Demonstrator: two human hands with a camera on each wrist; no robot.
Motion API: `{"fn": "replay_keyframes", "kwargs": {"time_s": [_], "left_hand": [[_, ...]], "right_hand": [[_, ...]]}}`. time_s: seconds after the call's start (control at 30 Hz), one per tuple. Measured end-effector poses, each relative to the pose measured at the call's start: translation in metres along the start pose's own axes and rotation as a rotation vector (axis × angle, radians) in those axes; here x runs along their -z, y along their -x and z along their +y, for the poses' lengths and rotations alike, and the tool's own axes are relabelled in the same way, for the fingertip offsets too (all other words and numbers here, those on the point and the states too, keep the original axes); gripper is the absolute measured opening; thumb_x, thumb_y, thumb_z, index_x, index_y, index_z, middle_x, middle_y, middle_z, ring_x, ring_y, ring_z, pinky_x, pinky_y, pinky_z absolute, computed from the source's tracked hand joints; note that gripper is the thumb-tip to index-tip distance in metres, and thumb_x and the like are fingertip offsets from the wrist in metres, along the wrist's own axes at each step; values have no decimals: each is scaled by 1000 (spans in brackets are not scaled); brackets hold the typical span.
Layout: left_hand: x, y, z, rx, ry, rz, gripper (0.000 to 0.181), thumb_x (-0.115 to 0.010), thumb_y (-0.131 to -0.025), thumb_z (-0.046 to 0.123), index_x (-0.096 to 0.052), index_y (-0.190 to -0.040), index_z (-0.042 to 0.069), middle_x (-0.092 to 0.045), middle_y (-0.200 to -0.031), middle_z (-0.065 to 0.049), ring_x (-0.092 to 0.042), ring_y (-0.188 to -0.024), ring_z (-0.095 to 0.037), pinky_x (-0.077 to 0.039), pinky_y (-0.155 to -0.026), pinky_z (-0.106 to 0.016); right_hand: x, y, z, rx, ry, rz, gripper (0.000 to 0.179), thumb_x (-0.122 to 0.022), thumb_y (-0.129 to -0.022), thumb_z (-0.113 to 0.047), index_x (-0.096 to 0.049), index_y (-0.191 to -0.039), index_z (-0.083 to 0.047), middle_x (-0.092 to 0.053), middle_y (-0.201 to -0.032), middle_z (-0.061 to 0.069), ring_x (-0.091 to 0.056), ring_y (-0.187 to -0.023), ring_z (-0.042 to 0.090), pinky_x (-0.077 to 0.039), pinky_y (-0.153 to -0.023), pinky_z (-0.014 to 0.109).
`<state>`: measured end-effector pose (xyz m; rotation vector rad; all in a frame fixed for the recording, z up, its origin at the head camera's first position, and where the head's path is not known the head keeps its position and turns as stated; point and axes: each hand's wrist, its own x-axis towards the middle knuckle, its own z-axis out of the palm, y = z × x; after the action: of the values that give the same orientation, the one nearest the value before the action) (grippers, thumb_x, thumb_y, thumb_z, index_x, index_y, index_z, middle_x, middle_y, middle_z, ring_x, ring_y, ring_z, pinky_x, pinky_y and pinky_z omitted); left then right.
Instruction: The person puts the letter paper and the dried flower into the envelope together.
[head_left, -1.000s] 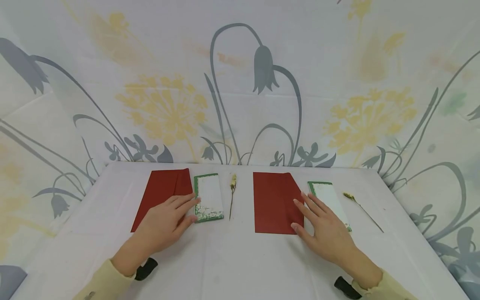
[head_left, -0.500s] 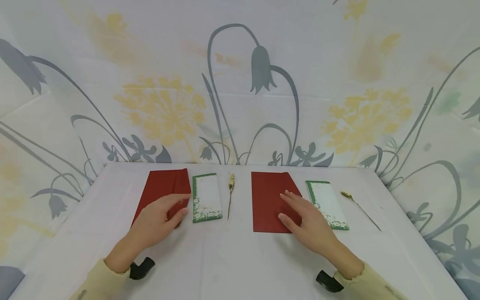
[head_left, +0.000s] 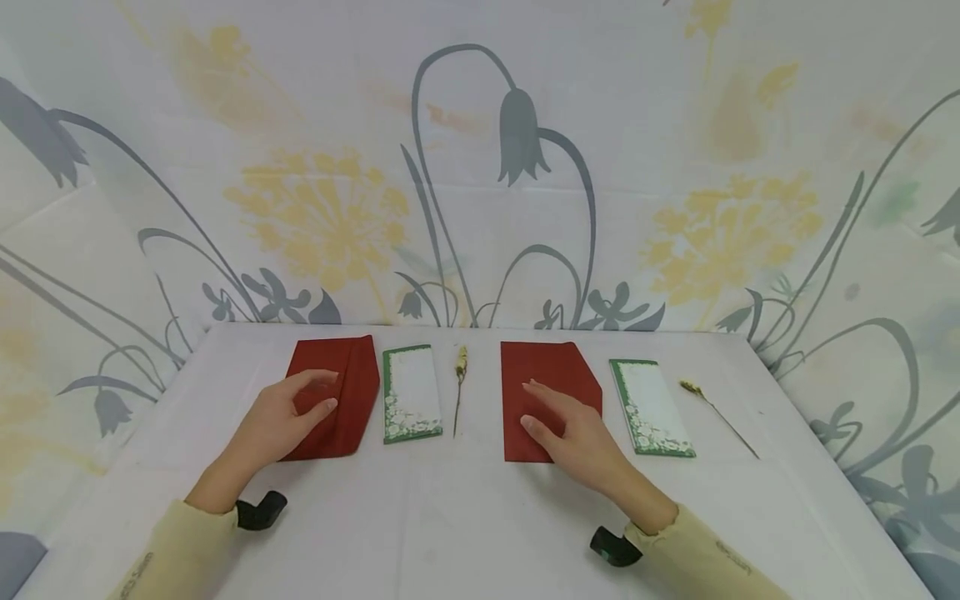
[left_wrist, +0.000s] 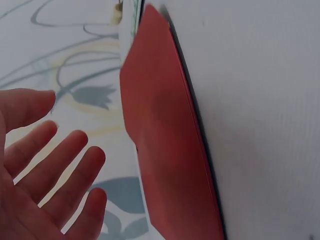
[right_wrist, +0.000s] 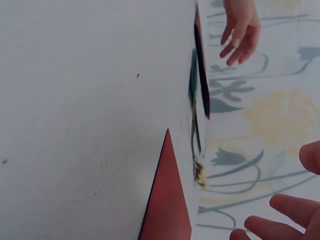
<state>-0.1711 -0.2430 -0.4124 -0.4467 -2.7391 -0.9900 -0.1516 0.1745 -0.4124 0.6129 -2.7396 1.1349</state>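
Note:
My left hand (head_left: 277,421) hovers over the left red envelope (head_left: 358,408), fingers loosely bent and holding nothing. In the left wrist view a gap shows between that hand (left_wrist: 50,175) and the envelope (left_wrist: 165,135), whose pointed flap faces right in the head view. Over the lower part of the right red envelope (head_left: 551,358), my right hand (head_left: 581,442) is raised with relaxed fingers and nothing in them. The right wrist view catches its fingertips (right_wrist: 282,207) apart from a red envelope corner (right_wrist: 170,200).
Right of each envelope lies a white card with a green floral border, the left card (head_left: 412,392) and the right card (head_left: 652,408). Beside them lie two dried flower stems, one upright in view (head_left: 461,375) and one slanted (head_left: 693,389). A white cloth (head_left: 442,525) covers the table.
Both hands have moved left: the left from the card's edge back over its envelope, the right from beside the right card onto the area above its envelope. The items lie as before.

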Motion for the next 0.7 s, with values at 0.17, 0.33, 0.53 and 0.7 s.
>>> {"fn": "replay_keyframes", "kwargs": {"time_s": [0.17,0.33,0.53,0.7], "left_hand": [[3,-6,-15,79,-27,-74,37,-67,-95,15,-60,-129,4,-62,-126,-21,-56,-114,-42,-47,-91,-60],[1,-10,-24,110,-39,-136,44,-71,-92,17,-57,-132,3,-59,-128,-22,-52,-118,-43,-45,-94,-61],[-2,-12,-27,108,-43,-212,56,-75,-89,20,-52,-137,1,-52,-136,-23,-46,-125,-44,-41,-100,-61],[-2,-14,-26,81,-55,-240,61,-79,-86,21,-52,-136,-2,-50,-138,-26,-46,-124,-44,-41,-100,-61]], "right_hand": [[-12,-11,-6,-62,-54,-35,50,-65,-97,-33,-54,-144,-18,-54,-144,2,-47,-135,28,-42,-104,54],[-26,-20,-13,-124,-142,-66,45,-65,-97,-26,-57,-141,-19,-62,-134,4,-56,-123,26,-47,-97,50],[-40,-28,-19,-130,-240,-119,44,-63,-98,-26,-58,-141,-18,-61,-135,9,-61,-118,30,-50,-95,49],[-54,-38,-24,-105,-328,-182,45,-62,-99,-27,-57,-142,-14,-59,-138,10,-63,-116,29,-52,-94,42]]}}
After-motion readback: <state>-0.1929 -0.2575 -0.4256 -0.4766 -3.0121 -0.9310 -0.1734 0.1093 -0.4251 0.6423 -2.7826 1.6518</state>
